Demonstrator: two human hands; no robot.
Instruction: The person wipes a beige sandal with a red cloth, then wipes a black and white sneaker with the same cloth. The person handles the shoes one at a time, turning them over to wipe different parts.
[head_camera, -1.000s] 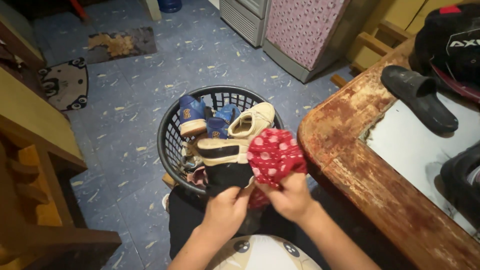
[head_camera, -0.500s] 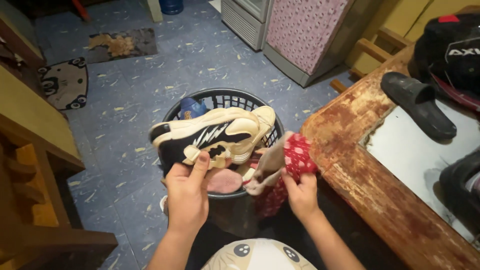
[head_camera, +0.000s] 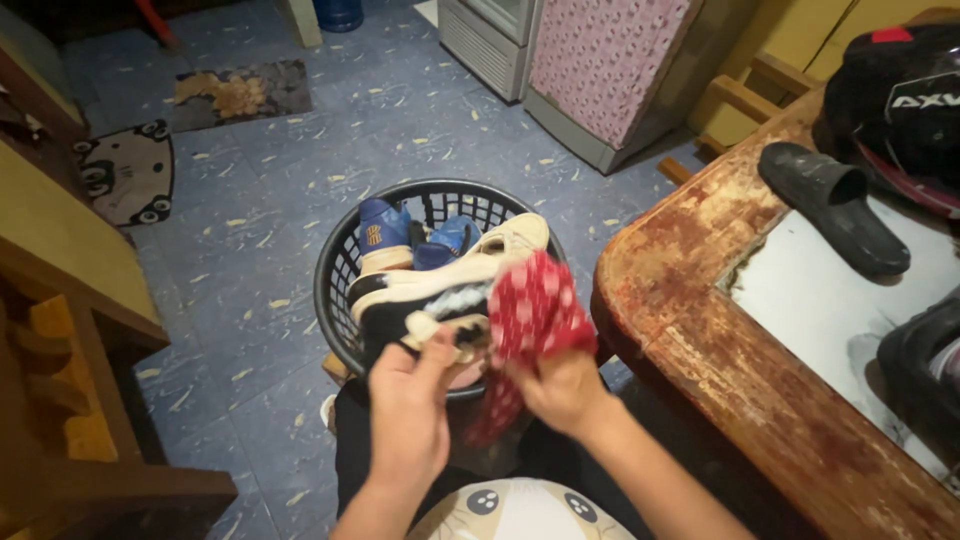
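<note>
The left hand (head_camera: 408, 405) still grips 1 cream-and-black sneaker (head_camera: 425, 300), now lowered over the basket (head_camera: 335, 290); the right hand (head_camera: 562, 392) has pressed the red cloth (head_camera: 530, 310) back against it, fingers closed.

A worn wooden counter (head_camera: 700, 330) with a pale inset top stands at the right, carrying a black slipper (head_camera: 835, 205) and, just behind it, a dark helmet (head_camera: 900, 95) (cut off by the frame edge). On the blue speckled floor (head_camera: 250, 260) lie a leaf-patterned mat (head_camera: 235, 90) and a round animal-face mat (head_camera: 125, 170). A cabinet draped in pink patterned cloth (head_camera: 610, 55) stands beside a grey ribbed appliance (head_camera: 485, 35). Brown wooden furniture (head_camera: 70, 330) fills the left side.
</note>
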